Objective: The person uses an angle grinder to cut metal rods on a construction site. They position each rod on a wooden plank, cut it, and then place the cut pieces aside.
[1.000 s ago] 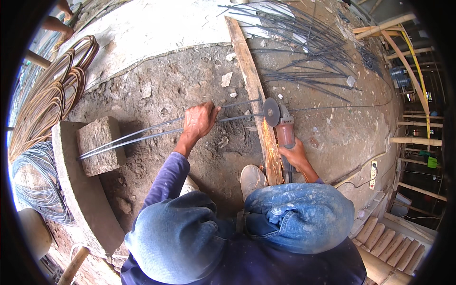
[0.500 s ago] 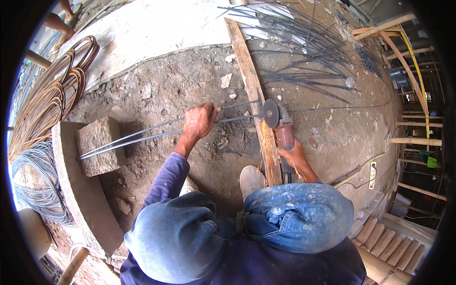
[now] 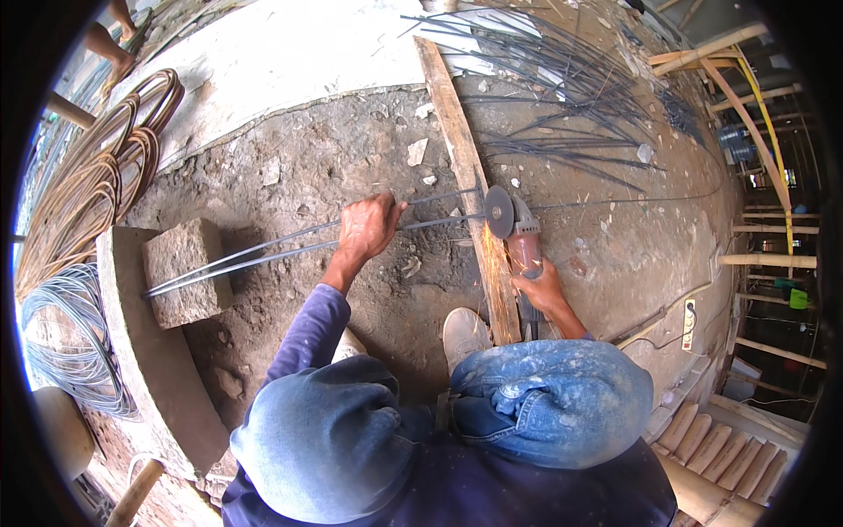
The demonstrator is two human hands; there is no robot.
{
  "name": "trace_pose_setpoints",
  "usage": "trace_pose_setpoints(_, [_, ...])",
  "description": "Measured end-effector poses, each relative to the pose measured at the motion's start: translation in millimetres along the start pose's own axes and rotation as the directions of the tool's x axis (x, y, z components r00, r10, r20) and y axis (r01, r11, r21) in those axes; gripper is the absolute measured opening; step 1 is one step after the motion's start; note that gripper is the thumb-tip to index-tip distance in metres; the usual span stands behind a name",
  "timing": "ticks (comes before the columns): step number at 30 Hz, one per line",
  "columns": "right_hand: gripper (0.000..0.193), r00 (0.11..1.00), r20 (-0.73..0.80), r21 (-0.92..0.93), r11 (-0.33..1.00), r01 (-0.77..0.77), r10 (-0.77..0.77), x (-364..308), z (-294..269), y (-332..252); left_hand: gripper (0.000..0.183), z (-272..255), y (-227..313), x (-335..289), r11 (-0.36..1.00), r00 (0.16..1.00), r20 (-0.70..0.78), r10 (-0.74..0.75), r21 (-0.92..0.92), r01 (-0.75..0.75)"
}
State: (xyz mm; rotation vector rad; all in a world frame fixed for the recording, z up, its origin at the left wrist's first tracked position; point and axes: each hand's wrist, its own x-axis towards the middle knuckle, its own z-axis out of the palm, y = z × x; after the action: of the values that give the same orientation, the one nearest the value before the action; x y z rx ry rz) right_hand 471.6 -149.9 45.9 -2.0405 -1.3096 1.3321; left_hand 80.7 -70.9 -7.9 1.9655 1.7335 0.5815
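My left hand (image 3: 369,227) is closed around thin steel rods (image 3: 277,254). Leftward the rods run across a rough stone block (image 3: 195,263); their right ends lie over a wooden plank (image 3: 453,119). My right hand (image 3: 543,288) grips the body of an angle grinder (image 3: 525,250). The grinder's dark cutting disc (image 3: 500,209) stands at the rod ends, above the plank's right edge. Orange sparks (image 3: 492,255) fly from it toward me along the plank. Whether the disc has passed through a rod, I cannot tell.
Many cut rods (image 3: 571,132) lie scattered ahead on the right. Coiled brown bars (image 3: 114,176) and a wire coil (image 3: 70,334) lie at left beside a concrete slab (image 3: 162,369). A power strip (image 3: 689,323) is at right. Another person's leg (image 3: 110,53) shows far left.
The spark stream has become thinner and shorter. Both hands, the rods and the grinder stay almost in place.
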Motion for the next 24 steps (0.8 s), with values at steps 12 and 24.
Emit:
trace_pose_setpoints(12, [0.042,0.999,0.012,0.022,0.999,0.029,-0.03,0.5,-1.6,3.1,0.041,0.2,-0.3,-0.1,1.0,1.0,0.001,-0.003,0.01,0.003])
trace_pose_setpoints(24, [0.043,1.0,0.021,-0.019,1.0,0.013,-0.012,0.6,-0.7,-12.3,0.042,-2.0,0.8,-0.3,1.0,1.0,0.007,-0.012,0.004,0.012])
